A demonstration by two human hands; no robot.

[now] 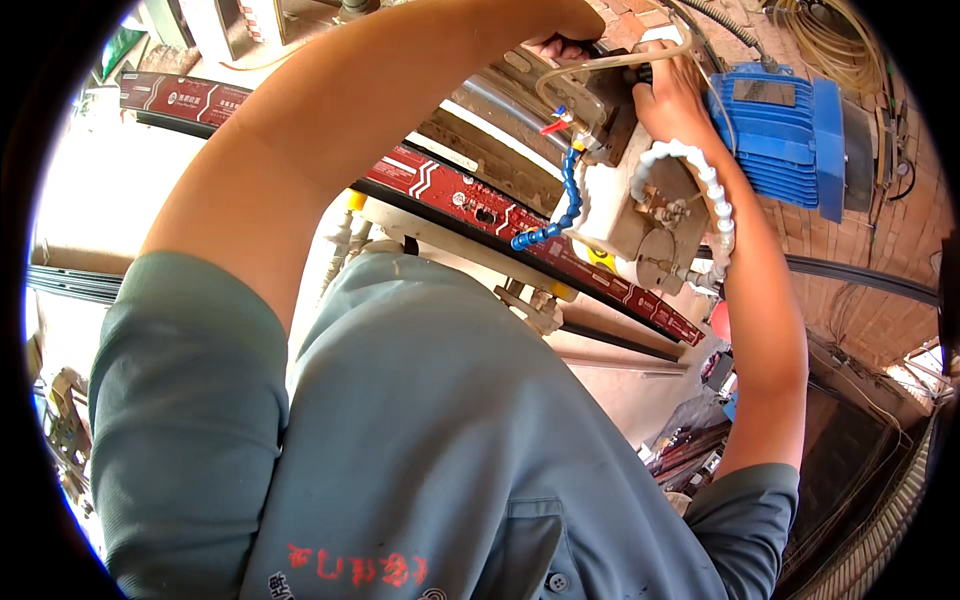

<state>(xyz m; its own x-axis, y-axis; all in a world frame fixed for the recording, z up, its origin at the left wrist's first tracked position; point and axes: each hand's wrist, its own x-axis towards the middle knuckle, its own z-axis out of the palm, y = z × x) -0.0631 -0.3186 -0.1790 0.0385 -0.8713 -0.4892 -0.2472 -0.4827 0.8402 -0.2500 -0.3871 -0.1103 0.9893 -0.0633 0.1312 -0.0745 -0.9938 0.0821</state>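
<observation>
Both my arms reach over a machine at the top of the head view. My left hand is at the far side of the machine, its fingers curled and partly hidden behind my forearm; what they hold, if anything, does not show. To its right, my right hand is closed at a black knob-like part beside a dark metal block. A clear bent tube passes between the hands. Below them are a red valve lever, a blue segmented hose and a white segmented hose by my right forearm.
A blue finned motor stands right of my right arm. A long red patterned strip runs diagonally beneath the machine, close to my body. Coiled tubing lies at the top right, on brick flooring. A ribbed hose curves along the lower right.
</observation>
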